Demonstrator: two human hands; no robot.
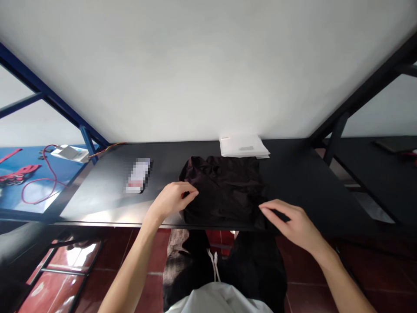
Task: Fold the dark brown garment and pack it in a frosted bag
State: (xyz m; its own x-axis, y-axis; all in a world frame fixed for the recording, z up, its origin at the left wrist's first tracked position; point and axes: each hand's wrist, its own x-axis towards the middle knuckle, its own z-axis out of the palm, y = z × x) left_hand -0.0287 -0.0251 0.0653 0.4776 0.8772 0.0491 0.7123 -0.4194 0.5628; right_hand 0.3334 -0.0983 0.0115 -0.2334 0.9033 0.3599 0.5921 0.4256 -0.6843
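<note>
A crumpled piece of black cloth (224,187) lies bunched into a rough rectangle at the table's front edge, its surface full of wrinkles. At its left side my left hand (174,198) is closed, thumb and forefinger pinching the fabric. My right hand (289,219) pinches the cloth's lower right side between thumb and fingertips. What kind of garment or item the cloth is, I cannot tell. Just behind it, against the wall, rests a stack of white paper (244,147).
A phone (139,175) with a blurred screen lies on the black table (107,182) to the left. Blue metal frame bars (65,111) stand at the left, dark ones (335,130) at the right. A white box with a red cable (73,153) sits on the neighbouring blue table.
</note>
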